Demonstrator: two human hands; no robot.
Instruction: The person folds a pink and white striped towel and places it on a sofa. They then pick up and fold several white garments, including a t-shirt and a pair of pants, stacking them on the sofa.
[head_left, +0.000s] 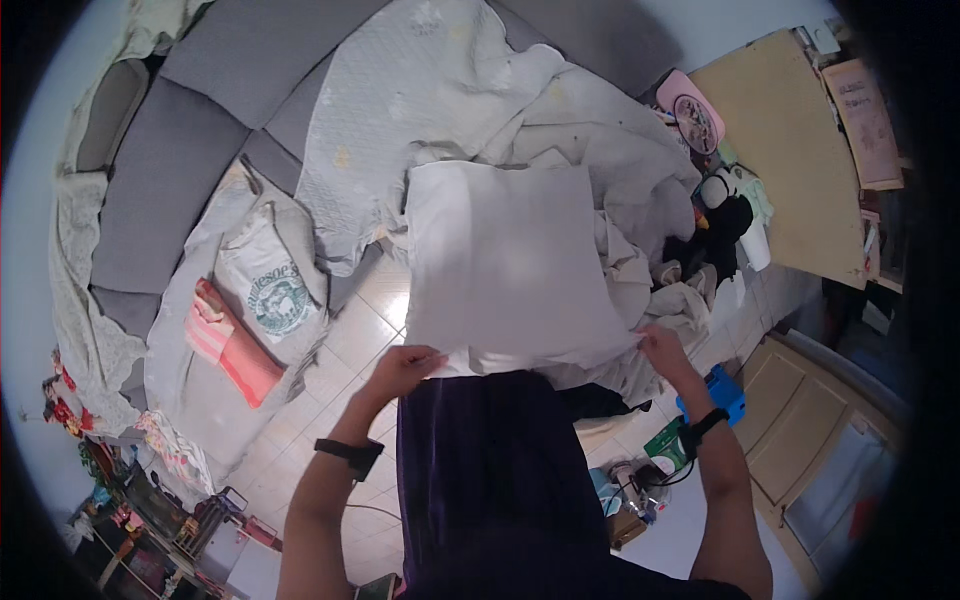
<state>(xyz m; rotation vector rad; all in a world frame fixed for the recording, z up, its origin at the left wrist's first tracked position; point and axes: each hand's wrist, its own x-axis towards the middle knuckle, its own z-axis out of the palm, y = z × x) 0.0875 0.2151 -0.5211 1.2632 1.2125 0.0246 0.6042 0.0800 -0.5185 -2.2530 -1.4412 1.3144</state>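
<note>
A white cloth (510, 262) is spread out in front of me, its far part lying over the rumpled light quilted cover on the sofa. My left hand (412, 367) pinches its near left corner between thumb and fingers. At the near right corner, my right hand (660, 349) grips the edge the same way. The cloth hangs fairly flat between the hands, with small folds along its near edge. Crumpled fabric (622, 262) lies just beyond its right side. Both wrists wear black bands.
A grey sofa (180, 180) curves around the left and far side, bearing a printed white cloth bag (270, 292) and a folded coral-and-pink towel (236, 345). At right are a wooden board (787, 157), a pink-framed mirror (696, 124) and a blue container (724, 397). Tiled floor (337, 397) shows between.
</note>
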